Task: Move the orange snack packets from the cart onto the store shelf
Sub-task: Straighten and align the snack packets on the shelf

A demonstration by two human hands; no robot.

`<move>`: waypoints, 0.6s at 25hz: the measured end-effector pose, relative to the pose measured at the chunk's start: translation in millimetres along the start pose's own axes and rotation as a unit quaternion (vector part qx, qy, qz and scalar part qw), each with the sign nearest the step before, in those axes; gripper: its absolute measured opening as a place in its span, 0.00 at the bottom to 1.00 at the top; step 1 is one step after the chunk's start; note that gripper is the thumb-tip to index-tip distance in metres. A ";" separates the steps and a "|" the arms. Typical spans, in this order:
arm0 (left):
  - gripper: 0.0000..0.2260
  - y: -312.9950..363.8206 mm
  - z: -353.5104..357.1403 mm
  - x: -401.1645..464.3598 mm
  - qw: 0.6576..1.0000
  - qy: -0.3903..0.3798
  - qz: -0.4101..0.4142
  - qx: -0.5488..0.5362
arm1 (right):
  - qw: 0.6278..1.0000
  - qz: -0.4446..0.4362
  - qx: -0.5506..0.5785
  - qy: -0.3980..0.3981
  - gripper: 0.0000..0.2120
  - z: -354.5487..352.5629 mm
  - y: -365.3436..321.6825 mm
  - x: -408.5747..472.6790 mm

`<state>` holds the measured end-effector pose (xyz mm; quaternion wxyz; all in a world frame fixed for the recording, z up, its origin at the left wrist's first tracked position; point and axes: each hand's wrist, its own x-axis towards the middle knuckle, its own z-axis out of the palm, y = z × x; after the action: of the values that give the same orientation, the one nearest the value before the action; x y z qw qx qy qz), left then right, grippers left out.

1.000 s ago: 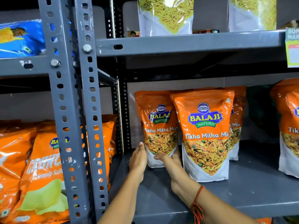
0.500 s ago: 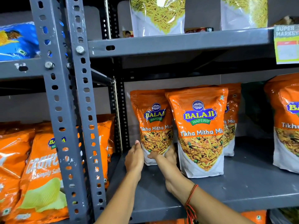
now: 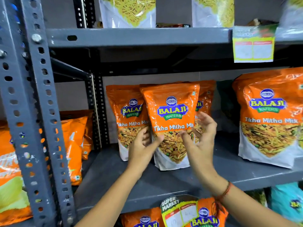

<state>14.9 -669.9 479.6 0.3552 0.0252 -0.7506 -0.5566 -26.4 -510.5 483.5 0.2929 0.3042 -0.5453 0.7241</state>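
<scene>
Several orange Balaji "Tikha Mitha Mix" snack packets stand on the grey middle shelf (image 3: 164,179). Both hands flank the front packet (image 3: 171,110), which stands upright on the shelf. My left hand (image 3: 142,149) has its thumb on the packet's lower left front, fingers tucked behind that edge. My right hand (image 3: 200,141) has its thumb across the lower right front and its fingers spread behind the right edge. A second packet (image 3: 127,115) stands behind to the left, a third (image 3: 205,99) behind to the right. The cart is out of view.
A larger orange packet (image 3: 268,122) stands further right. A perforated grey upright (image 3: 32,112) separates orange chip bags (image 3: 73,145) on the left. Yellow sev packets (image 3: 127,12) fill the upper shelf, where a price tag (image 3: 253,46) hangs. More orange packets (image 3: 205,218) sit below.
Both hands left the base of the back-left packet, rose and moved right onto the front packet's sides. The camera came closer and tilted down.
</scene>
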 end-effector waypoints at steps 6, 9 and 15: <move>0.43 -16.9 22.0 -4.3 0.989 -0.105 -0.102 0.033 | 0.870 0.250 -0.124 -0.407 0.46 -61.6 37.6 30.3; 0.46 -18.4 23.0 -3.5 0.991 -0.091 -0.090 0.042 | 0.856 0.230 -0.190 -0.422 0.48 -62.7 47.7 28.5; 0.41 -8.3 8.0 -17.5 0.996 -0.062 -0.057 0.035 | 0.893 0.187 -0.200 -0.357 0.43 -53.6 39.2 18.5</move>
<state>20.6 -659.0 462.7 0.2745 0.0455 -0.7878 -0.5495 -74.4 -466.1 461.7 -0.0072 0.3694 -0.7934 0.4838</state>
